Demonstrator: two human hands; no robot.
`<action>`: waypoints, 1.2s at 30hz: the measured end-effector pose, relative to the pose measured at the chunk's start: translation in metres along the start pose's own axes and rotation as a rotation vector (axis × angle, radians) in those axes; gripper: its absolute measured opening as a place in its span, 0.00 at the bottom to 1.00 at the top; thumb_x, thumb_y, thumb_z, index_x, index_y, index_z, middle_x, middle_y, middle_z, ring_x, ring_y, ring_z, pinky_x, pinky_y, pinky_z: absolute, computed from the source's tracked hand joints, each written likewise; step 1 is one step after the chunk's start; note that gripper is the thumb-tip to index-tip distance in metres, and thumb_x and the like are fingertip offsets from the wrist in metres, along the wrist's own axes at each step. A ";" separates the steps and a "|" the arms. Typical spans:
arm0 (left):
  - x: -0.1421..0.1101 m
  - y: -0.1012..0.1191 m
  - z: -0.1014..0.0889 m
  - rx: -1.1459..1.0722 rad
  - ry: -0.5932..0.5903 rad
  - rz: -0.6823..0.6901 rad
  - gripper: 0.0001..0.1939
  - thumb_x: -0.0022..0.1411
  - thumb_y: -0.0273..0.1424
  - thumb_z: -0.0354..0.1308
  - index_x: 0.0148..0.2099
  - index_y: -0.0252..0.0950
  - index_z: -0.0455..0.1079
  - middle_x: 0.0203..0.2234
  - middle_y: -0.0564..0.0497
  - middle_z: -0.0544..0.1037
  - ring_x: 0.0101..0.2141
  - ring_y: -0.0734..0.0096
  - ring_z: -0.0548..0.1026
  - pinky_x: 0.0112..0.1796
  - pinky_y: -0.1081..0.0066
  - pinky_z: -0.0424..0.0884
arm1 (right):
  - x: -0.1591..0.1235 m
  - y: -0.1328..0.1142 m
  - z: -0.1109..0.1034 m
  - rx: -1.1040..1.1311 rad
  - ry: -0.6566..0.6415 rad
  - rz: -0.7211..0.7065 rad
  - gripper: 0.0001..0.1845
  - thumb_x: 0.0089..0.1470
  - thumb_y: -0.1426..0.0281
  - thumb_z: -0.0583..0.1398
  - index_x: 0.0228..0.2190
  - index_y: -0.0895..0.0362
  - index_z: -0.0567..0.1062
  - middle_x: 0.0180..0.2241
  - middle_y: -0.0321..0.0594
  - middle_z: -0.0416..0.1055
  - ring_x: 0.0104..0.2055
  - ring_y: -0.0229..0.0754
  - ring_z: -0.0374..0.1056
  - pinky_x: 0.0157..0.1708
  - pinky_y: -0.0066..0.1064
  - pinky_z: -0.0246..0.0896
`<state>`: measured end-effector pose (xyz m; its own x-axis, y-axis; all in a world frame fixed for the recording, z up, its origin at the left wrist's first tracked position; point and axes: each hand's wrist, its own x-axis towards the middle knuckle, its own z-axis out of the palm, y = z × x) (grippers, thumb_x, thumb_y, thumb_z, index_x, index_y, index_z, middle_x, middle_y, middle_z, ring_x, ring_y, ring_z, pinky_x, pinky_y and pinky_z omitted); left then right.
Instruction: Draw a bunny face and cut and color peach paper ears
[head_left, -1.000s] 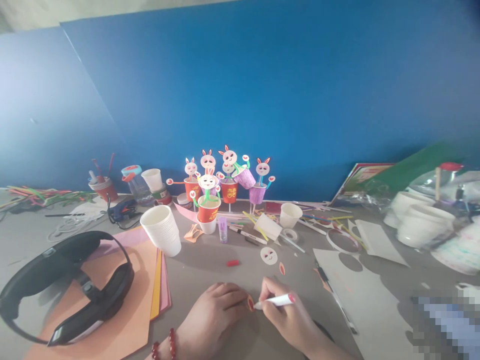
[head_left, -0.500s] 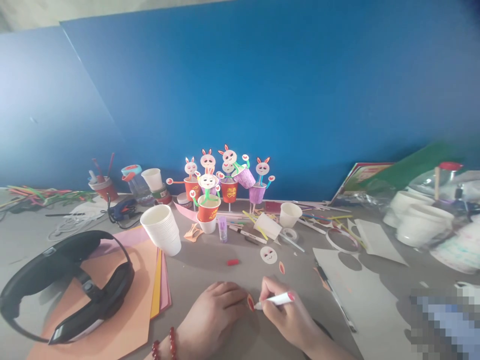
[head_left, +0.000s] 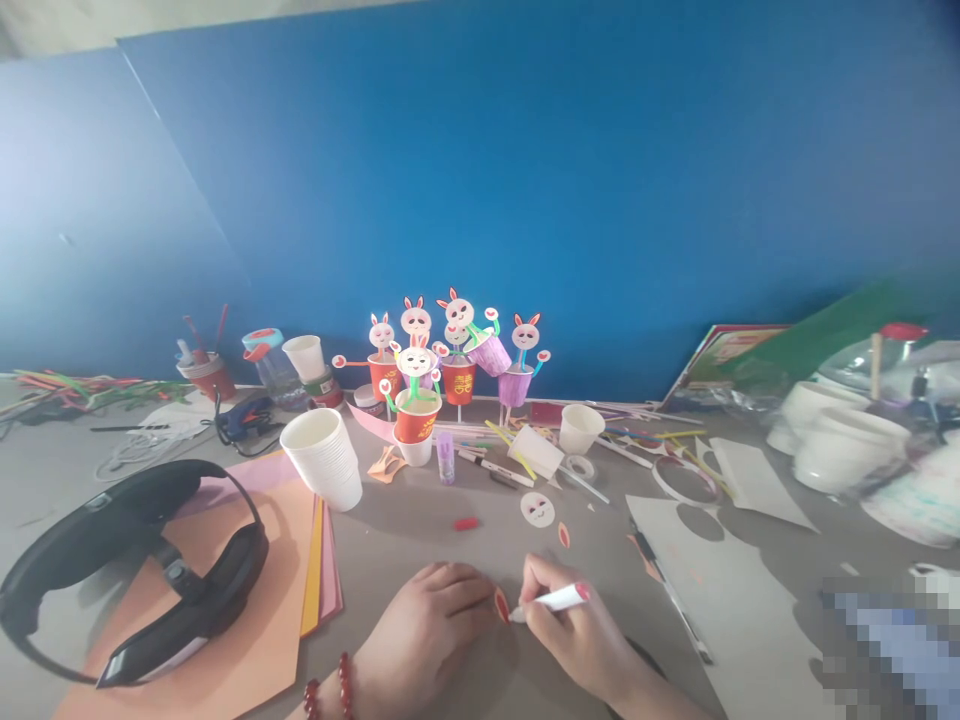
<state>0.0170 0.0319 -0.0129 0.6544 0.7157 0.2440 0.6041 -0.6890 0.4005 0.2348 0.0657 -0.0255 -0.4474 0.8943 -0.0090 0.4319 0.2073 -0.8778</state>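
My right hand [head_left: 564,618] grips a white marker [head_left: 561,598] with a red end, its tip at the edge of a small paper ear [head_left: 502,604]. The ear has a red middle and a pale orange rim. Bent and close together, the fingers of my left hand [head_left: 433,622] hold the ear against the table from its left side. Above my right hand lie a second paper ear [head_left: 564,535] and a round white paper face [head_left: 538,510] with drawn eyes and mouth. A red marker cap [head_left: 466,524] rests above my left hand.
Paper-cup rabbit figures [head_left: 417,400] stand before the blue panel [head_left: 480,150]. Stacked white cups [head_left: 322,460], coloured paper sheets [head_left: 262,590] and a black headset [head_left: 172,570] are on the left. White paper [head_left: 735,610] and a pen [head_left: 667,590] lie on the right.
Almost nothing differs. The marker's tip has shifted very slightly beside the paper ear, while both hands keep their places.
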 end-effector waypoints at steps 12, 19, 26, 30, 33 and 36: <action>0.000 0.000 -0.001 0.000 -0.024 -0.013 0.18 0.68 0.22 0.47 0.54 0.41 0.70 0.52 0.51 0.79 0.50 0.60 0.74 0.48 0.61 0.71 | 0.000 0.002 0.001 -0.010 0.009 -0.018 0.07 0.49 0.72 0.51 0.22 0.51 0.58 0.20 0.27 0.54 0.24 0.38 0.52 0.25 0.29 0.46; -0.001 -0.001 0.001 0.016 -0.024 -0.017 0.18 0.68 0.22 0.46 0.55 0.41 0.69 0.54 0.52 0.78 0.52 0.60 0.74 0.48 0.60 0.71 | 0.001 0.003 0.002 0.020 0.023 -0.016 0.08 0.54 0.68 0.51 0.24 0.50 0.58 0.19 0.25 0.52 0.22 0.37 0.50 0.24 0.29 0.46; -0.001 -0.002 0.001 0.002 -0.008 -0.006 0.18 0.67 0.21 0.48 0.54 0.41 0.70 0.52 0.52 0.79 0.51 0.61 0.74 0.49 0.61 0.71 | -0.001 0.001 0.000 0.001 0.008 -0.012 0.07 0.51 0.70 0.52 0.22 0.50 0.58 0.19 0.26 0.54 0.23 0.38 0.52 0.25 0.29 0.47; -0.001 -0.002 0.002 0.014 -0.017 -0.012 0.18 0.67 0.21 0.48 0.54 0.41 0.70 0.53 0.52 0.79 0.51 0.60 0.74 0.49 0.61 0.72 | 0.000 0.001 0.001 0.026 0.008 0.008 0.08 0.53 0.68 0.53 0.23 0.50 0.60 0.19 0.26 0.54 0.22 0.37 0.51 0.24 0.29 0.47; -0.001 0.000 0.001 0.015 -0.018 -0.016 0.18 0.68 0.22 0.48 0.54 0.41 0.70 0.52 0.51 0.79 0.51 0.60 0.74 0.48 0.60 0.72 | 0.001 0.000 0.001 0.016 0.007 0.009 0.07 0.52 0.68 0.53 0.23 0.50 0.59 0.19 0.25 0.53 0.22 0.37 0.50 0.24 0.29 0.46; -0.001 0.000 0.002 0.011 -0.015 -0.007 0.18 0.68 0.23 0.47 0.55 0.41 0.70 0.52 0.51 0.79 0.51 0.60 0.74 0.48 0.60 0.72 | 0.001 0.000 0.001 0.011 0.016 -0.004 0.08 0.51 0.69 0.53 0.23 0.50 0.58 0.19 0.25 0.53 0.22 0.37 0.50 0.24 0.28 0.46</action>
<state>0.0170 0.0313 -0.0147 0.6566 0.7189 0.2280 0.6139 -0.6851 0.3922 0.2336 0.0659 -0.0261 -0.4362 0.8999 0.0021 0.4212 0.2062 -0.8832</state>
